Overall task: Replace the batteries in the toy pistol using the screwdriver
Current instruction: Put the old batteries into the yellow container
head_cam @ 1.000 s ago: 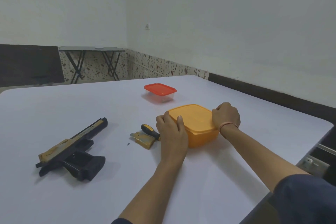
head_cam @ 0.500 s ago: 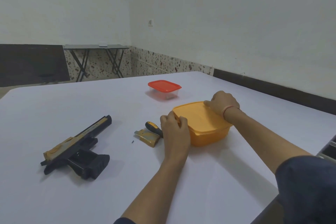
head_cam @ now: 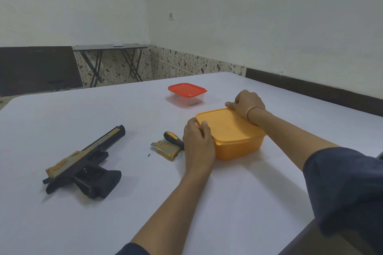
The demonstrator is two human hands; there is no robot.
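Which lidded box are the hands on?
The orange box, nearer the camera; left hand and right hand grip its lid. The red-lidded clear box sits untouched.

A white table [head_cam: 62, 223] fills the near view. On it, right of middle, sits an orange lidded container [head_cam: 234, 138], and farther back a clear box with a red lid [head_cam: 187, 94] (contents too blurred to tell). Against the far wall stands a folding table [head_cam: 109, 47], well apart.

Both hands grip the lidded orange container [head_cam: 234, 136] on the white table [head_cam: 103, 213], left hand [head_cam: 198, 145] at its near-left corner, right hand [head_cam: 246, 102] at its far edge, with the toy pistol [head_cam: 83, 163] lying well apart to the left.
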